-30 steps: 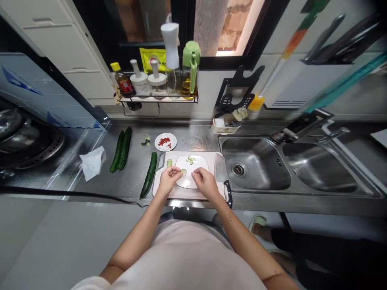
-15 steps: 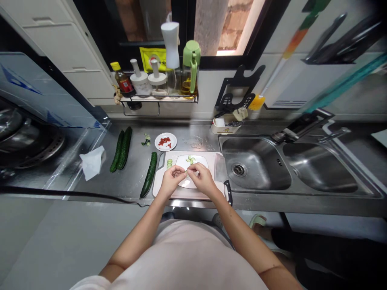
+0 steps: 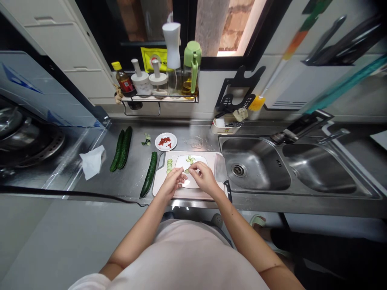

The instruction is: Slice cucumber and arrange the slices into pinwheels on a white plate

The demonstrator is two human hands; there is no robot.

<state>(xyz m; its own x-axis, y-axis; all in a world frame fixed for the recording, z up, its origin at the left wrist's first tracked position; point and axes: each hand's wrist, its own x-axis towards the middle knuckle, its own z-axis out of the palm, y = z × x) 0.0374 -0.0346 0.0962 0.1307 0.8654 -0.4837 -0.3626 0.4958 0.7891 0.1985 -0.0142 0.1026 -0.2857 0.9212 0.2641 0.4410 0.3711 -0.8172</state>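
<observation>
My right hand (image 3: 204, 176) pinches a thin cucumber slice (image 3: 186, 171) over the white plate (image 3: 193, 184). My left hand (image 3: 173, 182) is just left of that slice, its fingers loosely apart and nothing visible in them. Several cut cucumber pieces (image 3: 190, 159) lie in a small fan near the plate's far edge. Beneath the plate is a pale cutting board (image 3: 160, 183), with a row of overlapping cucumber slices (image 3: 169, 164) on its left side. A knife with a black handle (image 3: 228, 190) lies along the board's right side.
One whole cucumber (image 3: 148, 175) lies left of the board, and two more cucumbers (image 3: 121, 149) farther left. A small plate (image 3: 172, 137) with red bits stands behind. At right is a double sink (image 3: 256, 161). A seasoning shelf (image 3: 160, 99) hangs above. Another person's foot (image 3: 258, 220) shows below right.
My hands came together at the cucumber slice, then parted slightly. The slice has passed from my left hand to my right, and my left fingers have loosened.
</observation>
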